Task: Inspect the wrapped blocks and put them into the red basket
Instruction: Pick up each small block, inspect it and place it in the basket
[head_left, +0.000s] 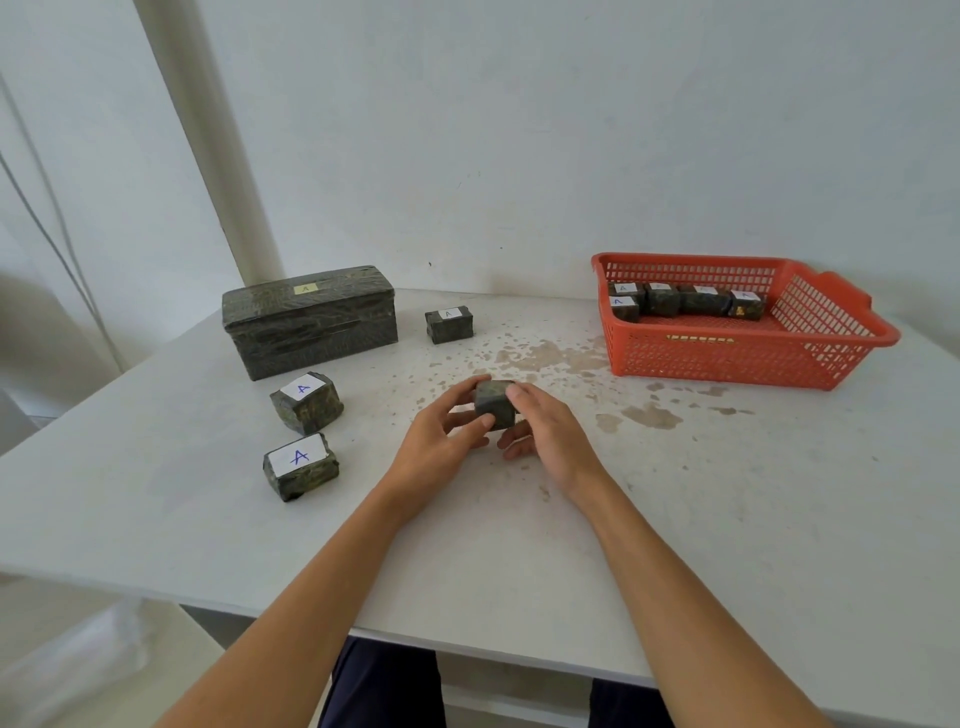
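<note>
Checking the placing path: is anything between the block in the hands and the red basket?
Nothing visible: only stained table lies between the held block and the red basket; other blocks sit leftward.

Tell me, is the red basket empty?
Not empty. The red basket holds several wrapped blocks along its far side.

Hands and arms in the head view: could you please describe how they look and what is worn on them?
The left hand and right hand are bare: no gloves, rings, watch or bracelet show. The left forearm and right forearm are bare too, with no sleeve in view. Dark blue trousers show below the table and its near edge.
</note>
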